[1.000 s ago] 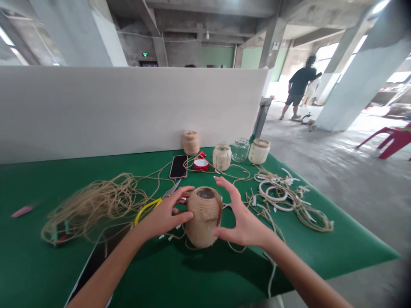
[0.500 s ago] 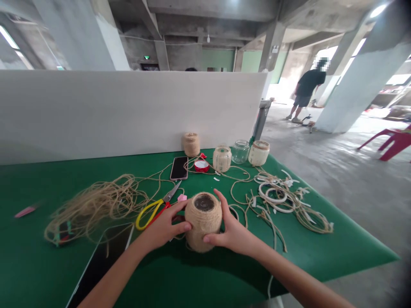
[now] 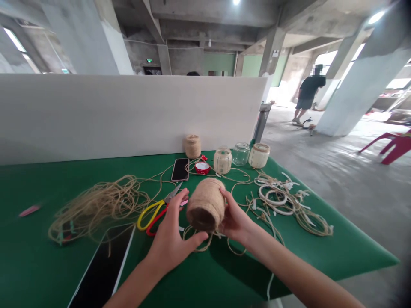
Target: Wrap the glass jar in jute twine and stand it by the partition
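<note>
Twine-wrapped jar (image 3: 208, 201) is held in the right hand (image 3: 236, 220), tilted so that its dark round end is turned toward the camera and downward, above the green tabletop (image 3: 180, 284). The right hand is clamped on the jar's right side, with some of its fingers hidden behind the jar. The left hand (image 3: 171, 237) is held open at the jar's other side, its thumb and fingers spread apart; whether the jar is touched by it cannot be told.

Just to the left of the left hand, scissors (image 3: 166, 202) with one yellow and one red handle are seen, the red handle partly covered by that hand. Farther left, a loose tangle of twine (image 3: 105, 201) is spread, and a dark flat panel (image 3: 102, 265) is laid nearer the camera. Beyond both hands, a phone (image 3: 180, 170), a red-rimmed roll (image 3: 202, 167), a smaller wrapped jar (image 3: 192, 146), two pale-covered jars (image 3: 222, 161) and a clear glass jar (image 3: 240, 154) are set out. To the right of the right hand, white rings (image 3: 272, 194) are mixed with coiled twine (image 3: 313, 222).
</note>
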### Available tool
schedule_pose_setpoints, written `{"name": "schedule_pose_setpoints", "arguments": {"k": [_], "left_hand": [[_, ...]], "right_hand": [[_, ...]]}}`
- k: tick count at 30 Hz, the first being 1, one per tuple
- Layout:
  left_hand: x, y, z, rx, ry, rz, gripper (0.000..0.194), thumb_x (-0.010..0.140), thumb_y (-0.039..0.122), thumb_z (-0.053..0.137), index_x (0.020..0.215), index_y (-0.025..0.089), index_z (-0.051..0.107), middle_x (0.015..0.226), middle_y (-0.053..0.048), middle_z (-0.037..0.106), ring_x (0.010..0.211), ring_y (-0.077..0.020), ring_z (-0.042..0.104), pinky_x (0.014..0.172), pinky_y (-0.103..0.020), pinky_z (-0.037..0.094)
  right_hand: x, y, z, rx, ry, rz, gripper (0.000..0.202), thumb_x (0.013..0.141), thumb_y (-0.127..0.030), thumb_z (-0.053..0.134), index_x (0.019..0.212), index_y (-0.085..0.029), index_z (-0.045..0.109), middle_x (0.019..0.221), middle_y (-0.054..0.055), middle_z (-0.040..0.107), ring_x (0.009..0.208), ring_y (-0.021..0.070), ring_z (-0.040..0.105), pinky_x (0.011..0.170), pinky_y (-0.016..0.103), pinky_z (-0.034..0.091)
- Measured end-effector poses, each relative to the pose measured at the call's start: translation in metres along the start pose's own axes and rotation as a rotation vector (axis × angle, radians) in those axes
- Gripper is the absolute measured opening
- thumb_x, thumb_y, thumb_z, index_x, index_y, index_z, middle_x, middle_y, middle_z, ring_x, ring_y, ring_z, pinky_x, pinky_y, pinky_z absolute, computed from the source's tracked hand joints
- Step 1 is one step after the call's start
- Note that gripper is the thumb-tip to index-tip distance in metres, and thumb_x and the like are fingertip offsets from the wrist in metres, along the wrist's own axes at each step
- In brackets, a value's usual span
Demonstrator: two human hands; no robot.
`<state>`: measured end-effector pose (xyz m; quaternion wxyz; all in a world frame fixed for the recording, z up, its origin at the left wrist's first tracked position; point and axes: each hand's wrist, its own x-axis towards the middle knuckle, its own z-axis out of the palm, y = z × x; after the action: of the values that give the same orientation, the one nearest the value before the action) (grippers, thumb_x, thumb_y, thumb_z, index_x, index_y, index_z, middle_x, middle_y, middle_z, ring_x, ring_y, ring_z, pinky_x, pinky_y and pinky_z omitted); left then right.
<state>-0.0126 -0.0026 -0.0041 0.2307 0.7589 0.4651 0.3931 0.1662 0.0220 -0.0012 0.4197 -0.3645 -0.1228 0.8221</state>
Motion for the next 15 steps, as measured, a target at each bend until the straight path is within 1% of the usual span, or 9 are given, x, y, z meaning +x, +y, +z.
{"name": "schedule_pose_setpoints", "arguments": {"k": [2,4,6,9,11,13,15], "left_hand": [[-0.001,0.002,0.012,0.141,0.04,0.097,0.094,0.069,0.04,0.067,0.138,0.03,0.005,0.143,-0.011,0.023,0.131,-0.0317,0.025,0.102,-0.049,0.031],[0.002,0.001,0.02,0.231,0.08,0.168,0.092,0.069,0.037,0.068,0.137,0.03,0.007,0.143,-0.011,0.02,0.131,-0.0315,0.023,0.103,-0.049,0.03],[0.008,-0.002,0.024,0.256,0.104,0.18,0.087,0.069,0.035,0.068,0.136,0.029,0.012,0.142,-0.012,0.02,0.131,-0.0313,0.025,0.101,-0.048,0.032],[0.017,-0.004,0.025,0.217,0.113,0.169,0.082,0.069,0.033,0.067,0.133,0.027,0.018,0.14,-0.012,0.025,0.129,-0.0314,0.027,0.1,-0.048,0.033],[0.021,-0.005,0.022,0.17,0.111,0.186,0.076,0.069,0.031,0.066,0.131,0.026,0.023,0.137,-0.011,0.027,0.129,-0.0304,0.028,0.102,-0.047,0.031],[0.024,-0.008,0.017,0.106,0.102,0.202,0.07,0.07,0.029,0.066,0.128,0.026,0.027,0.135,-0.01,0.031,0.128,-0.0288,0.029,0.105,-0.046,0.028],[0.027,-0.013,0.01,0.014,0.087,0.164,0.067,0.07,0.029,0.066,0.126,0.025,0.03,0.132,-0.009,0.035,0.126,-0.0281,0.032,0.105,-0.045,0.027]], "right_hand": [[0.001,0.005,0.004,0.013,-0.006,-0.018,0.054,0.079,-0.057,0.048,0.108,-0.012,0.054,0.085,0.007,0.066,0.072,0.0168,0.064,0.065,0.028,0.051],[0.003,0.01,0.008,0.024,-0.019,-0.037,0.054,0.08,-0.057,0.046,0.11,-0.012,0.053,0.09,0.009,0.065,0.077,0.0177,0.064,0.065,0.028,0.051],[0.005,0.014,0.01,0.04,-0.038,-0.051,0.054,0.082,-0.057,0.043,0.112,-0.013,0.051,0.092,0.009,0.065,0.081,0.0177,0.064,0.064,0.026,0.051],[0.009,0.017,0.011,0.065,-0.09,-0.088,0.055,0.082,-0.057,0.043,0.115,-0.014,0.05,0.097,0.009,0.064,0.088,0.0175,0.062,0.07,0.026,0.05],[0.009,0.016,0.011,0.058,-0.128,-0.117,0.056,0.082,-0.059,0.041,0.116,-0.015,0.048,0.1,0.009,0.063,0.09,0.0175,0.061,0.074,0.027,0.049],[0.008,0.015,0.01,0.025,-0.139,-0.135,0.059,0.082,-0.063,0.036,0.115,-0.016,0.048,0.101,0.009,0.061,0.086,0.0166,0.061,0.076,0.029,0.049],[0.005,0.015,0.008,-0.028,-0.136,-0.151,0.064,0.08,-0.069,0.029,0.112,-0.017,0.047,0.099,0.009,0.061,0.082,0.0162,0.062,0.078,0.032,0.048]]}}
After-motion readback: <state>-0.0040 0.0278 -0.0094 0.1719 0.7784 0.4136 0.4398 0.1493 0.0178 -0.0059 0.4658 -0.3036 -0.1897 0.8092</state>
